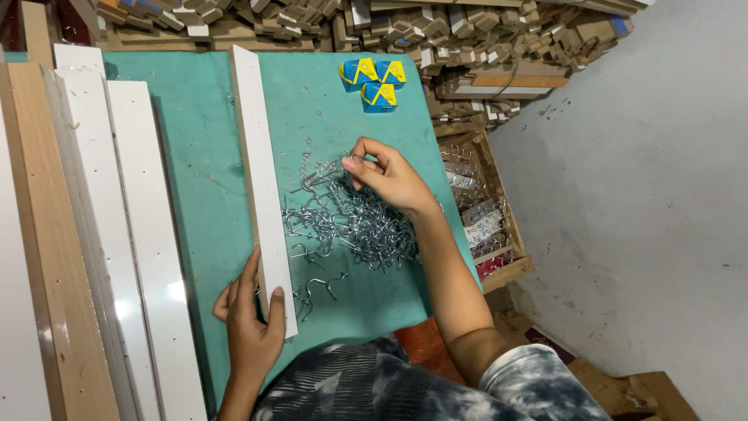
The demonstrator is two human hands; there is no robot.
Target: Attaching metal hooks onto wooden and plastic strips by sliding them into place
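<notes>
on the green worktop [202, 156] we keep our left hand [251, 316] wrapped around the near end of a narrow white board [261, 179], thumb on top, so it lies steady along the mat. our right hand [387, 175] hovers over the pile of metal hooks [351, 222] just beside the board, fingertips pinched together as if picking one, though we cannot tell whether a hook is actually caught. more white boards [132, 234] lie stacked at the left, within reach.

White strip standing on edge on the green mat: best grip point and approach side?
Probably the near end of the white strip, pinched across its thin width from above. It stands on its long edge, with the hook pile close on its right, and the left hand already clasps that end. The right hand is in the hooks.
</notes>
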